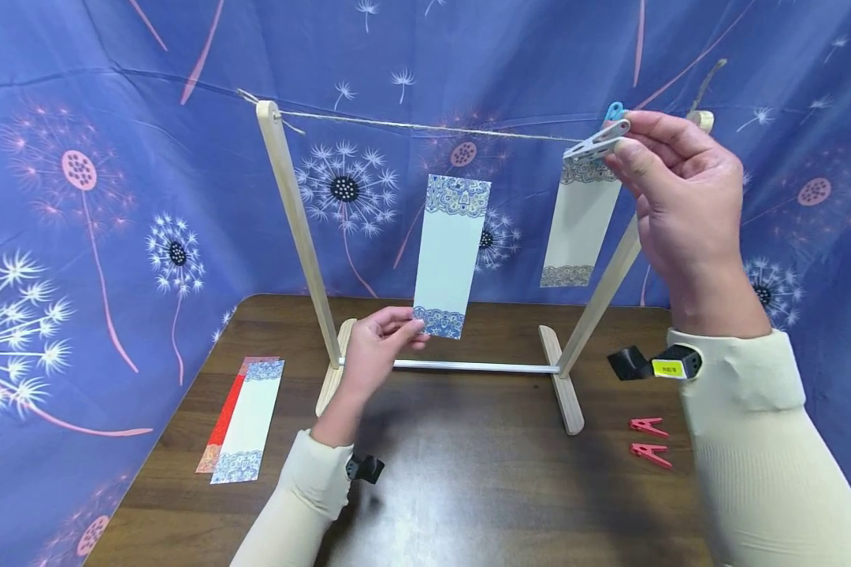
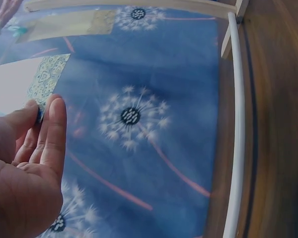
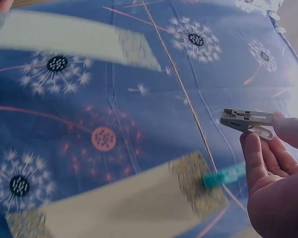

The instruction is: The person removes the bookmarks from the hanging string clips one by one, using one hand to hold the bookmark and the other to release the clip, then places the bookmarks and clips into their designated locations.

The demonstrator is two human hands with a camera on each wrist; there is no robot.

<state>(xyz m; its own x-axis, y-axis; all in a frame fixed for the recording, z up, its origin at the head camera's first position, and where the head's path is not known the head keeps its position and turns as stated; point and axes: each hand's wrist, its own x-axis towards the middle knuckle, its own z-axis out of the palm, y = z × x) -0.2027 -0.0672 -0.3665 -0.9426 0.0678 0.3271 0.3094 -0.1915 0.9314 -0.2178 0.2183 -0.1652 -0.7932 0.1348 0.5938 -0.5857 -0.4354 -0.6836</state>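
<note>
Between thumb and fingers, my left hand (image 1: pixel 379 346) pinches the lower corner of a white bookmark-like paper strip (image 1: pixel 450 252) with blue patterned ends, held upright below the string. Up at the right, my right hand (image 1: pixel 695 189) pinches a grey-white clothespin (image 3: pixel 246 119) by its handle ends, close to the string (image 1: pixel 425 126). A second patterned strip (image 1: pixel 577 228) hangs from the string under a blue-green clothespin (image 3: pixel 223 174), just behind the right hand in the head view. In the left wrist view, the left thumb and fingers meet at the held strip's patterned end (image 2: pixel 48 77).
The string runs between two wooden posts (image 1: pixel 294 213) joined by a white bar (image 1: pixel 475 366). On the table (image 1: pixel 454 480), a white patterned strip (image 1: pixel 251 421) overlaps a red one (image 1: pixel 216 437) at left. Two red clothespins (image 1: pixel 651 454) lie at right. A blue dandelion-print cloth (image 1: pixel 184 157) hangs behind.
</note>
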